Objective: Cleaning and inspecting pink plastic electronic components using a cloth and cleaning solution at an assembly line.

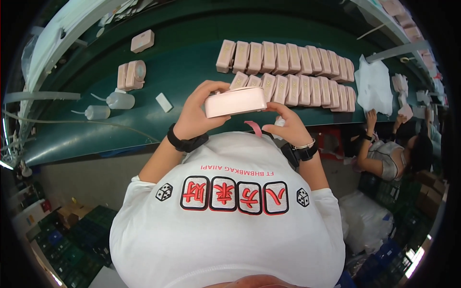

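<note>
A pale pink, rounded box-shaped case point(235, 102) is up in front of my chest, above the near edge of the green table. My left hand point(196, 113) grips its left end, fingers behind and thumb underneath. At the case's lower right corner, the index finger of my right hand point(294, 129) touches it, with the thumb lower and apart. A small white wad point(279, 122), perhaps cloth, shows between the fingers of that hand. Below the case, a pink strap point(253, 127) hangs near my shirt; where it is attached is hidden.
Two rows of similar pink cases point(294, 58) stand behind and right. More pink cases point(142, 41), two squeeze bottles point(120, 101) and a white block point(164, 102) are at left. Beyond a white sheet point(374, 85), a co-worker's hand point(371, 117) rests at the table edge point(331, 120).
</note>
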Available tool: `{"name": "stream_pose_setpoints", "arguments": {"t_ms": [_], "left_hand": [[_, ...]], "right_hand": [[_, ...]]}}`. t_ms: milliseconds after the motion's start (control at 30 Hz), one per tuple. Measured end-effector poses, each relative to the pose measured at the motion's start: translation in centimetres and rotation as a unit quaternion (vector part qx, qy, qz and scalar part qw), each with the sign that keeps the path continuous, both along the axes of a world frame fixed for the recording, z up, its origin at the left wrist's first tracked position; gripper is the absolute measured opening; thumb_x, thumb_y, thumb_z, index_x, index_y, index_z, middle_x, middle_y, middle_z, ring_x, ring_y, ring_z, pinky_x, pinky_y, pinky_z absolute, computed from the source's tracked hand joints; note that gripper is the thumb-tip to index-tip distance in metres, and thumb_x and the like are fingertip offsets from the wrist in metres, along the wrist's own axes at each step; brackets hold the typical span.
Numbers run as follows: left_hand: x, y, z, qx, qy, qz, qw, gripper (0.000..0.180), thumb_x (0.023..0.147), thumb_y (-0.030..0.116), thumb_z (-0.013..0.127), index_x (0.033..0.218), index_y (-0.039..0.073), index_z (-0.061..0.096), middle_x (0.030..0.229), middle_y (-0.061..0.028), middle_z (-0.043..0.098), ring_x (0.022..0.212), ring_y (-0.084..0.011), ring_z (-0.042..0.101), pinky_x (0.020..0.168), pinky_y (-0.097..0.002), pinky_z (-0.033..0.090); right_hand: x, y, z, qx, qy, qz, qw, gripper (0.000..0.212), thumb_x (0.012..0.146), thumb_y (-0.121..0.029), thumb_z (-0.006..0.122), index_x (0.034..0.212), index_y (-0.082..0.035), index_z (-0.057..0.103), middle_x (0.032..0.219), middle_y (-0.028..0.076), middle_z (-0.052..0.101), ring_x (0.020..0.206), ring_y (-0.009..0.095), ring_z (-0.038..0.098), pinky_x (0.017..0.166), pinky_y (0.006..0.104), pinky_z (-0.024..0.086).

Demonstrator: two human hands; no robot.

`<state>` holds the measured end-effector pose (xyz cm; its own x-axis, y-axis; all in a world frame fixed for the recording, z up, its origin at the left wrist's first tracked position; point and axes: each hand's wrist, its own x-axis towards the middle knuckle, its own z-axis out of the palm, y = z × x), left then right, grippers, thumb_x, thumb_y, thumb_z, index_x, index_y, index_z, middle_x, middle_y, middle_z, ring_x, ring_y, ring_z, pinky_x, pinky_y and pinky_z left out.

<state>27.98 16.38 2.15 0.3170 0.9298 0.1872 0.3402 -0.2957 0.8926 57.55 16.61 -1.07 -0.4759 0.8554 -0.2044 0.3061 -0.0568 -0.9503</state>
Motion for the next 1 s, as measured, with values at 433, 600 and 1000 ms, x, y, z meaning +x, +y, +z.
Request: {"name": "stream_pose_setpoints", "arguments": {"t_ms": [433, 600, 1000], "left_hand": [[5.0, -0.1, 0.2, 0.034, -0.066, 0.031, 0.997, 0.07, 0.065, 0.001, 0.077, 0.129, 0.006, 0.051, 0.11, -0.0095, 0.066, 0.099, -0.0203, 0.064, 0.09, -0.0304, 0.049], [5.5, -0.6, 1.0, 0.106, -0.007, 0.026, 0.994, 0.073, 0.065, -0.003, 0.078, 0.131, 0.005, 0.047, 0.114, -0.0113, 0.065, 0.102, -0.0194, 0.063, 0.091, -0.0299, 0.048], [6.0, 1.4, 0.1, -0.307, -0.457, 0.127, 0.825, 0.05, 0.086, 0.01, 0.068, 0.132, 0.005, 0.047, 0.123, -0.0133, 0.06, 0.106, -0.0216, 0.061, 0.088, -0.0322, 0.052]], "right_hand": [[3.6, -1.3, -1.0, 0.004, -0.016, -0.078, 0.997, 0.064, 0.076, -0.01, 0.079, 0.133, 0.002, 0.05, 0.119, 0.008, 0.062, 0.1, 0.012, 0.055, 0.088, 0.0261, 0.044], [4.0, -1.9, 0.0, -0.068, 0.016, -0.115, 0.991, 0.05, 0.082, -0.009, 0.074, 0.126, 0.001, 0.055, 0.109, 0.004, 0.064, 0.095, 0.009, 0.055, 0.084, 0.0235, 0.044], [3.6, -1.3, 0.3, -0.056, 0.076, -0.158, 0.983, 0.028, 0.093, -0.02, 0.064, 0.116, -0.004, 0.063, 0.1, -0.001, 0.064, 0.083, 0.004, 0.053, 0.068, 0.0186, 0.041]]}}
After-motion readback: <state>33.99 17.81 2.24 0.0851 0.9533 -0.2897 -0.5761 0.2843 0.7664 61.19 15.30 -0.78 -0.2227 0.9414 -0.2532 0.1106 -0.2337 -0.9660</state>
